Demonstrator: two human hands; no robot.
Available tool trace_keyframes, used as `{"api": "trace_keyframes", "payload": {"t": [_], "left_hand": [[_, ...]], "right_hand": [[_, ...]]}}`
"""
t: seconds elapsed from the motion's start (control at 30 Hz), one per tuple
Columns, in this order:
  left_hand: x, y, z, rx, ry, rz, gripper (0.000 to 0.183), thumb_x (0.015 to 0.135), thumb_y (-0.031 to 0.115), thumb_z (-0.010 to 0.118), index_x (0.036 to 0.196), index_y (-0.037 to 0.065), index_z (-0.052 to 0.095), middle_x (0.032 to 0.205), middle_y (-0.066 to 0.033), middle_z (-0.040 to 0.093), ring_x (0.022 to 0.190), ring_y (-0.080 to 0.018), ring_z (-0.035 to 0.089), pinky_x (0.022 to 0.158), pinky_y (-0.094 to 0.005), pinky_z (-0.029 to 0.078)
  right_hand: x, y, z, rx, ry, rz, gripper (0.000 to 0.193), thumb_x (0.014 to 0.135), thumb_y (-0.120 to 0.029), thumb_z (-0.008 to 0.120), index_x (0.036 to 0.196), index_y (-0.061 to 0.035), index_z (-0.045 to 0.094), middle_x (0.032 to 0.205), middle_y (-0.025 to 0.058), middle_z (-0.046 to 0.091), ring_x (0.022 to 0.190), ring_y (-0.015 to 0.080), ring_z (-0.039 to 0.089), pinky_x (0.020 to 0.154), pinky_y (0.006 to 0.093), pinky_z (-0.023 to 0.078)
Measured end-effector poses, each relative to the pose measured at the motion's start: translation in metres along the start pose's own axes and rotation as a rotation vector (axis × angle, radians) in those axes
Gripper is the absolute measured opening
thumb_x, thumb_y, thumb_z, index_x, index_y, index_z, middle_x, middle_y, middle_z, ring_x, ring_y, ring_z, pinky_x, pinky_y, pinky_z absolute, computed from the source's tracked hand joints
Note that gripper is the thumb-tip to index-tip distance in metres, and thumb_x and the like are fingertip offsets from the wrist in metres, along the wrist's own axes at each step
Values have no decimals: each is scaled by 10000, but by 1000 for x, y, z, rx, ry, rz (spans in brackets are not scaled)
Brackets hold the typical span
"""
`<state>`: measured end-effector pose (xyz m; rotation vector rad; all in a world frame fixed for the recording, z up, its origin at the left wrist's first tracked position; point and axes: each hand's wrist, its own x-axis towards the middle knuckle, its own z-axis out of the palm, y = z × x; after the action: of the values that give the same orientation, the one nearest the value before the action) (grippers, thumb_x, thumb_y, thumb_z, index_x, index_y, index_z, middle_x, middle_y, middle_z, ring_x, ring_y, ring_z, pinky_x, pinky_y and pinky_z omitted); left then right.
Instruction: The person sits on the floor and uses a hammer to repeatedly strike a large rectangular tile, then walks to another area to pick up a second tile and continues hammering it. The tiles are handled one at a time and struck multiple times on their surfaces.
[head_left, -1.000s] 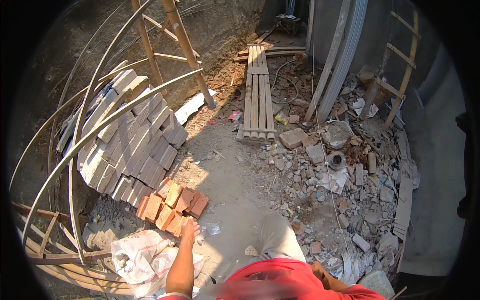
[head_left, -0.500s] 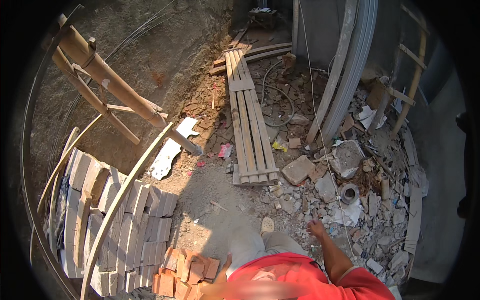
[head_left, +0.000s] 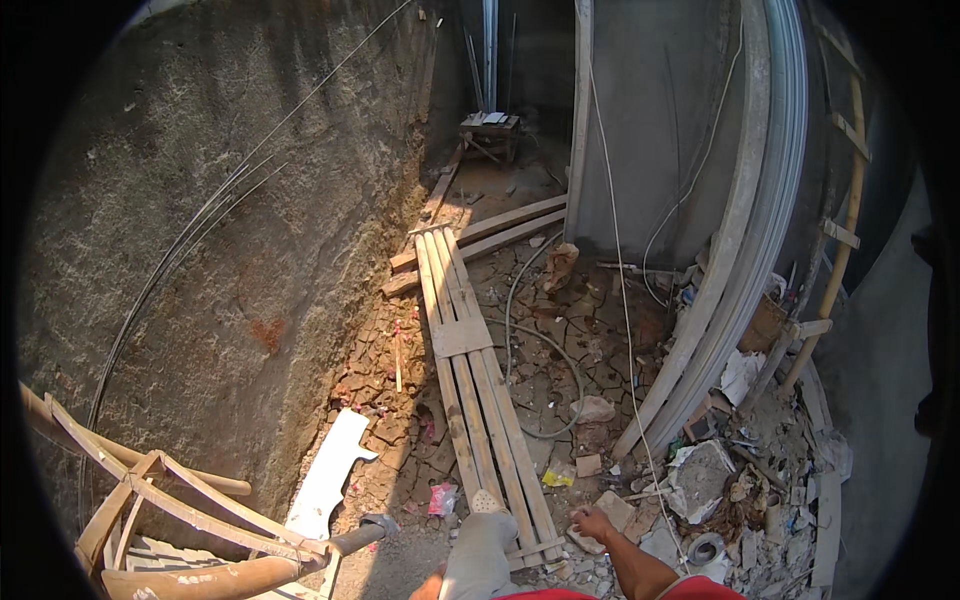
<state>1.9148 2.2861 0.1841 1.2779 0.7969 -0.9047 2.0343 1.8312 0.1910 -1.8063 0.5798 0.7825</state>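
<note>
My right hand (head_left: 592, 524) hangs over rubble beside the near end of a long walkway of wooden poles (head_left: 478, 400). Its fingers are loosely bent and a little apart, and I see nothing in them. At the lower edge, only part of my left hand (head_left: 430, 584) shows beside my trouser leg (head_left: 482, 555); its fingers are hidden. My light perforated clog (head_left: 487, 502) is over the near part of the walkway; whether it bears on the poles I cannot tell. A broken slab (head_left: 614, 512) lies close to my right hand.
A bamboo ladder-like frame (head_left: 200, 520) juts in at the lower left. A white sheet piece (head_left: 330, 470) lies by the rough wall (head_left: 230, 200). On the right are a hose (head_left: 575, 385), a hanging cord (head_left: 622, 280), leaning metal channels (head_left: 745, 270) and rubble. A small table (head_left: 490, 128) stands far back.
I have moved forward, and the walkway now lies nearer. My clog has come over its near end. The stacked blocks and orange bricks have dropped mostly or wholly out of view.
</note>
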Motion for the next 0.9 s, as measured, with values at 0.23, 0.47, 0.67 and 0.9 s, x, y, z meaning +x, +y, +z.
{"api": "trace_keyframes", "payload": {"t": [0.23,0.47,0.67,0.9], "left_hand": [[-50,337,-14,-71,-12,24,735,1001,534,488,1490,13,319,1350,-224,545,1212,-340,571,946,-487,536],[64,497,-43,-96,92,89,550,1037,380,463,1460,45,360,1276,-213,576,1119,-318,625,879,-459,575],[198,590,-81,129,113,-248,602,1007,434,483,1492,98,364,1357,-171,547,1173,-326,585,983,-470,489],[268,778,-103,23,12,-124,797,943,596,509,1527,82,334,1486,-148,453,1341,-316,446,1100,-463,362]], "right_hand": [[17,4,-17,-35,-140,432,525,950,-512,577,1163,-41,672,1016,146,713,861,303,720,799,492,600],[134,-139,-12,297,-81,452,513,835,-416,746,1272,-175,628,1114,180,700,988,312,690,765,519,551],[293,-383,-31,255,-230,334,626,875,-497,674,1363,-128,542,1225,182,648,1094,310,643,865,507,537],[409,-674,-125,151,-556,380,769,921,-590,589,1470,-73,441,1354,184,588,1217,308,588,982,492,521]]}}
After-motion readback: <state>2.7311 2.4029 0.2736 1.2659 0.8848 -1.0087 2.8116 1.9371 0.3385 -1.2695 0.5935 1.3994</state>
